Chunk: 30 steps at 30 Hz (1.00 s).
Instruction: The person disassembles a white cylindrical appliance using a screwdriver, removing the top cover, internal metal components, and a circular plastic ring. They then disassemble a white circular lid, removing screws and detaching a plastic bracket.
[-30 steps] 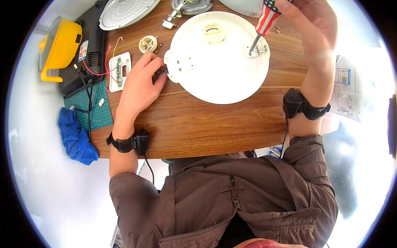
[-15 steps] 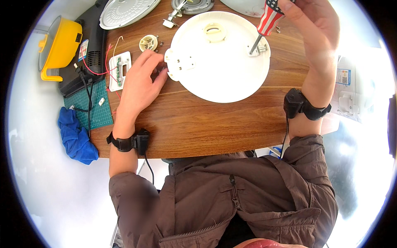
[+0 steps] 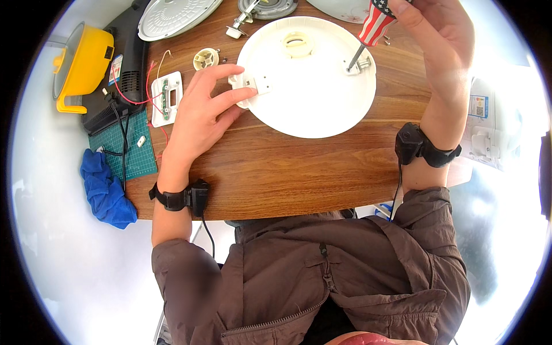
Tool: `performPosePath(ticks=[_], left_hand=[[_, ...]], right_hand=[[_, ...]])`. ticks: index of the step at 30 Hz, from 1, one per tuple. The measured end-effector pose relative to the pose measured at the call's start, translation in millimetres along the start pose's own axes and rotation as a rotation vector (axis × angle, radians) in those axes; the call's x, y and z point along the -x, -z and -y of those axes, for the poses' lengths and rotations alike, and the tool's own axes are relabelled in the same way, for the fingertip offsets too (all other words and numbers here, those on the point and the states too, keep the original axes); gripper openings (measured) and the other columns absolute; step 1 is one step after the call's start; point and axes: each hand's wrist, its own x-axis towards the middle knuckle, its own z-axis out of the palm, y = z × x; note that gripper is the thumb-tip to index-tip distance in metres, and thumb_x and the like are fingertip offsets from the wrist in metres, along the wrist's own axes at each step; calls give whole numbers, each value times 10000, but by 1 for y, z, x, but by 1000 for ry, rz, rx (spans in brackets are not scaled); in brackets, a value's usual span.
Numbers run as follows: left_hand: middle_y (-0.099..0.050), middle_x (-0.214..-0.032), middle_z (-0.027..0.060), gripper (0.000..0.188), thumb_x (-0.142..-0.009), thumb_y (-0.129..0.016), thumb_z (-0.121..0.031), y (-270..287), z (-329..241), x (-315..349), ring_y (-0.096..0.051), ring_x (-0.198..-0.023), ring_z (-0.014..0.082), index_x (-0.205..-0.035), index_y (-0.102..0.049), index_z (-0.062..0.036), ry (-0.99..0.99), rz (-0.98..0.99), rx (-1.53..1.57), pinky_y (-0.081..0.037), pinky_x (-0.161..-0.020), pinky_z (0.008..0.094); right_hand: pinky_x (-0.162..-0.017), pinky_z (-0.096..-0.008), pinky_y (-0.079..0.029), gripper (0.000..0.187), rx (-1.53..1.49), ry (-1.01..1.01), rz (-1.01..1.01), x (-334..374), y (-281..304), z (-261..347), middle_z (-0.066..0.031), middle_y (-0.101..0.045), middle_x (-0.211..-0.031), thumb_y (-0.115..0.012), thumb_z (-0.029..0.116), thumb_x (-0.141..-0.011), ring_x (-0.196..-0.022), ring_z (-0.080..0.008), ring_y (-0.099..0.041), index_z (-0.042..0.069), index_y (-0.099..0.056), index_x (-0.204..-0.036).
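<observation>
A round white plastic cover lies on the wooden table in front of me. At its left edge, my left hand grips the hinged tab, the fingertips pressing on top. High on the right, my right hand is wrapped round a screwdriver with a red-and-white striped, star-patterned handle. Its tip meets a small bracket on the cover's right side, and the shaft leans up to the right. A raised cream ring sits on the far part of the cover. Any screw under the tip is too small to make out.
Left of my hand lie a white panel with a green circuit board and red wires, and a cream round part. Beyond stand a black appliance, a yellow pot, a green cutting mat and a blue cloth.
My left hand has moved up and right, its fingers now on the cover's left tab instead of beside its edge. The cover has shifted very slightly. The screwdriver stays on the bracket.
</observation>
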Motion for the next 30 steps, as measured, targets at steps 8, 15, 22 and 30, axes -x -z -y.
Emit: performPosePath(ticks=[8, 15, 22, 30], left_hand=[[-640, -1312, 34, 435, -746, -809, 4, -1, -1, 2, -636, -1127, 278, -1134, -755, -186, 25, 17, 28, -545, -938, 382], [-639, -1308, 38, 435, -751, -803, 8, -2, -1, 2, -629, -1149, 286, -1138, -753, -183, 29, 14, 47, -533, -957, 397], [-632, -1311, 41, 441, -752, -797, 17, -2, -1, 3, -619, -1172, 292, -1142, -751, -183, 41, 22, 50, -527, -975, 404], [-625, -1299, 46, 438, -758, -790, 32, -2, -2, 3, -617, -1159, 290, -1140, -755, -179, 54, 21, 79, -539, -958, 391]], right_hand=[[-907, -300, -541, 392, -9, -27, -24, 0, -3, 1, -78, -653, -1122, -644, 25, -913, -1059, -167, -635, -22, -592, -1299], [-918, -307, -543, 404, 5, -50, -49, 1, -4, 4, -82, -651, -1129, -634, 18, -910, -1068, -172, -638, -21, -586, -1308], [-929, -312, -543, 411, -5, -54, -39, 1, -2, 2, -85, -648, -1145, -612, -13, -912, -1084, -178, -638, -21, -577, -1321], [-909, -302, -555, 408, -29, -64, -22, 2, -4, 5, -99, -646, -1158, -618, -3, -917, -1096, -184, -638, -21, -578, -1323]])
